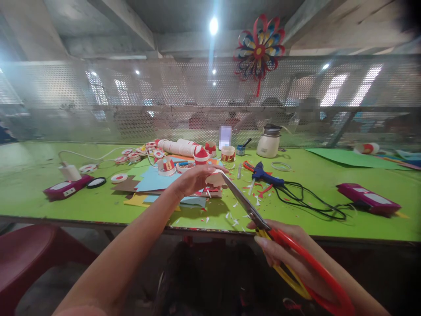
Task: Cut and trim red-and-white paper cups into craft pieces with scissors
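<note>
My left hand (194, 177) is raised over the green table (33, 175) and pinches a small pale paper piece (215, 179) between thumb and fingers. My right hand (286, 252) grips the red and yellow handles of a pair of scissors (250, 208). The long blades point up and left, and their tip meets the paper piece. Small paper scraps (235, 217) lie on the table beneath the blades.
Coloured paper sheets (158, 182), red-and-white paper craft pieces (171, 166), a blue glue gun (263, 173) with black cord, a cup (228, 153), a white pot (269, 142), two magenta boxes (368, 198) and a red chair (23, 263) surround me. Mesh fence behind; people beyond it.
</note>
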